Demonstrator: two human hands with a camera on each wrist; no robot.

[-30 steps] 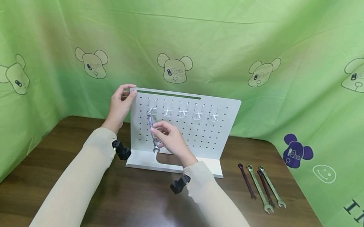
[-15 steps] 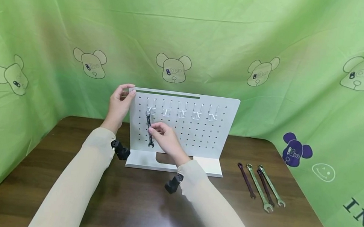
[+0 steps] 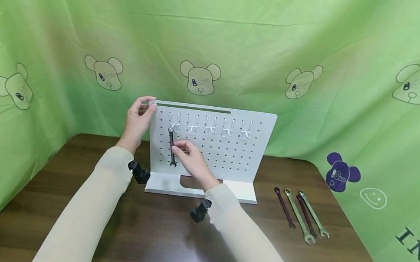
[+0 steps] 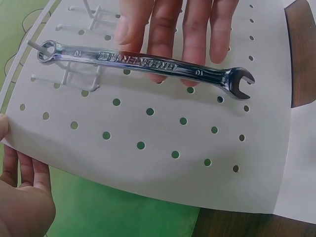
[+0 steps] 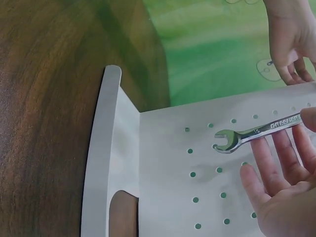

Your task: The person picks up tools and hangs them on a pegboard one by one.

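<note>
A chrome combination wrench [image 4: 143, 61] hangs head-up in front of the white pegboard [image 3: 264, 133]. My right hand [image 3: 193, 159] pinches its shank between thumb and fingers. In the left wrist view, the ring end is around the tip of the leftmost white hook [image 4: 66, 74]; the open end points down toward the board's base. My left hand [image 3: 138, 123] grips the board's upper left edge, thumb on the front and fingers partly hidden behind. In the right wrist view, the wrench's open jaw shows in front of the holes, beyond the fingertips.
More white hooks [image 3: 210, 129] line the board's upper part. Several wrenches, including a dark purple one [image 3: 285, 208] and a silvery one [image 3: 299, 216], lie on the wooden table [image 3: 157, 238] to the right. A green curtain [image 3: 253, 36] surrounds the table.
The wrench's lower end has swung left, bringing it nearly upright, and has risen slightly. My right hand has shifted a little left with it. The left hand keeps its grip on the board.
</note>
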